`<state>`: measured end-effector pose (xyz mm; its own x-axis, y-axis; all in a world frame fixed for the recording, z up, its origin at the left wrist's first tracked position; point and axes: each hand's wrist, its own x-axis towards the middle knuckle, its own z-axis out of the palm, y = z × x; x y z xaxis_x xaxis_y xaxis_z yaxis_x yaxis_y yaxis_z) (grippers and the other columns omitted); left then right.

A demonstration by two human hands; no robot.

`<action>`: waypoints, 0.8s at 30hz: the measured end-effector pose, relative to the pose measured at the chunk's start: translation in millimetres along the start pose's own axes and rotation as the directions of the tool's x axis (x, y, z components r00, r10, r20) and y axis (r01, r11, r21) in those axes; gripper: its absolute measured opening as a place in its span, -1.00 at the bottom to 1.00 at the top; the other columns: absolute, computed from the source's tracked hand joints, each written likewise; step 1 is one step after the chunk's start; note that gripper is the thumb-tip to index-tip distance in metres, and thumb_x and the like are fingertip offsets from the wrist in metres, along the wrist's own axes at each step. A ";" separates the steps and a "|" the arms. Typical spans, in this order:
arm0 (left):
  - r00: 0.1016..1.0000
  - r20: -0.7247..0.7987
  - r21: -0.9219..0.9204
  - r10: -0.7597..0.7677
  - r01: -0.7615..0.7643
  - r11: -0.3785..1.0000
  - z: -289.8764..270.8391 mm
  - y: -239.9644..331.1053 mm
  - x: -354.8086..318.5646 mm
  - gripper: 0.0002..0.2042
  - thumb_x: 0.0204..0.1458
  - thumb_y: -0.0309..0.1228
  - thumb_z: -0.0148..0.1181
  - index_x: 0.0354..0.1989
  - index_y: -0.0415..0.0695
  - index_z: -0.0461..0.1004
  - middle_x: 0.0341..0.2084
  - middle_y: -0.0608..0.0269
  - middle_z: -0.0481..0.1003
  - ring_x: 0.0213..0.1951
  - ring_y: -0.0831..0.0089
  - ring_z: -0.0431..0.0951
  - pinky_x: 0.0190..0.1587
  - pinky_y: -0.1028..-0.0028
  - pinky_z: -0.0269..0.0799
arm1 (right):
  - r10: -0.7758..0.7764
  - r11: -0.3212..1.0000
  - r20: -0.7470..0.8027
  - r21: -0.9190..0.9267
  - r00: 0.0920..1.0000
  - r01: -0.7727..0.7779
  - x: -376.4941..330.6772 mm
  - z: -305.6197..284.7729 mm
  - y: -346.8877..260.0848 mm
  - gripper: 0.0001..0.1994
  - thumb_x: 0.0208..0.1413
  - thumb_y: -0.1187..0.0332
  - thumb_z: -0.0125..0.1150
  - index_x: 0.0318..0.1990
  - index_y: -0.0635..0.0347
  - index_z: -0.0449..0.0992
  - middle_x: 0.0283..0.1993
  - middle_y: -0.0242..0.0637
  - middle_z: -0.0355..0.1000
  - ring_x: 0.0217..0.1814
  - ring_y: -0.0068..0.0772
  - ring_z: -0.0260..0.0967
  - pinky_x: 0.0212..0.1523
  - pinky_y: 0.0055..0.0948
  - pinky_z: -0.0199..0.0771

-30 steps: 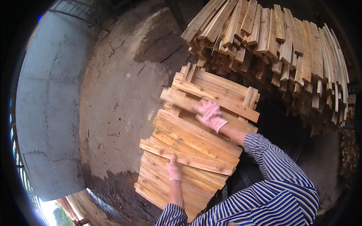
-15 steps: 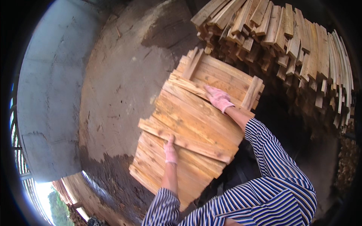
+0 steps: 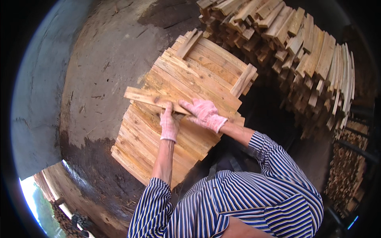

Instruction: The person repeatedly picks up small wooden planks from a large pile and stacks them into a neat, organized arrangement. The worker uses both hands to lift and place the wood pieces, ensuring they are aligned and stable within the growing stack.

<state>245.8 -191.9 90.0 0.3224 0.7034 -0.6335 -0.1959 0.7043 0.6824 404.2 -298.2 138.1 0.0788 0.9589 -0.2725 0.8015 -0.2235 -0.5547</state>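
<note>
A loose wooden board (image 3: 145, 96) lies slantwise across a pile of flat boards (image 3: 151, 146) laid side by side. My left hand (image 3: 168, 125), in a pink knitted glove, grips its near edge with the thumb on top. Close to its right, my right hand (image 3: 204, 114), in a matching glove, is closed over the same board, and its palm hides part of the wood. The board's right end shows past my right wrist. Two short crosspieces, one upper left (image 3: 189, 44) and one at the right (image 3: 243, 80), rest across the pile's far boards.
A tall stack of sawn boards (image 3: 293, 39) stands at the upper right, ends toward me. Along the left runs a grey-blue curved wall (image 3: 37, 91). Stained concrete floor (image 3: 103, 75) lies between. More stacked wood (image 3: 345, 170) is at the lower right.
My right hand has left the upper board and come down beside my left. The loose board has shifted up and left over the pile. The view has moved somewhat.
</note>
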 end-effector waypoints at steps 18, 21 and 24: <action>0.968 -0.251 0.962 -0.011 0.249 -0.110 -97.6 -52.4 -75.6 0.47 -0.40 0.36 0.40 0.51 -0.19 -0.48 0.48 -0.29 -0.48 0.47 -0.29 -0.57 0.41 -0.24 -0.57 | -0.146 0.989 -0.120 0.019 0.982 0.150 128.8 13.6 -52.8 -0.29 0.08 0.05 0.33 0.40 -0.29 0.22 0.10 -0.05 0.41 0.13 0.02 0.40 0.10 -0.11 0.44; 0.961 -0.275 0.961 -0.021 0.275 -0.028 -104.6 -71.2 -75.6 0.50 -0.41 0.37 0.41 0.49 -0.20 -0.54 0.48 -0.28 -0.51 0.46 -0.29 -0.63 0.39 -0.25 -0.65 | -0.010 1.000 -0.229 0.011 0.973 0.013 118.7 9.3 0.4 -0.29 0.08 0.03 0.32 0.41 -0.27 0.23 0.16 -0.03 0.40 0.19 0.05 0.37 0.18 -0.11 0.39; 0.956 -0.294 0.956 -0.013 0.294 -0.024 -113.7 -74.6 -67.3 0.51 -0.42 0.37 0.42 0.49 -0.20 -0.56 0.48 -0.30 -0.52 0.46 -0.28 -0.65 0.38 -0.25 -0.69 | 0.112 0.992 -0.322 -0.015 0.940 -0.123 96.8 -7.2 66.6 -0.30 0.10 0.04 0.30 0.42 -0.28 0.22 0.19 -0.04 0.38 0.22 0.04 0.35 0.24 -0.15 0.35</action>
<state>133.4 -280.8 40.2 0.0384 0.6916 -0.7212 0.9845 0.0976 0.1460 469.5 -219.0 80.4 0.3544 0.9328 -0.0653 0.7945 -0.3372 -0.5050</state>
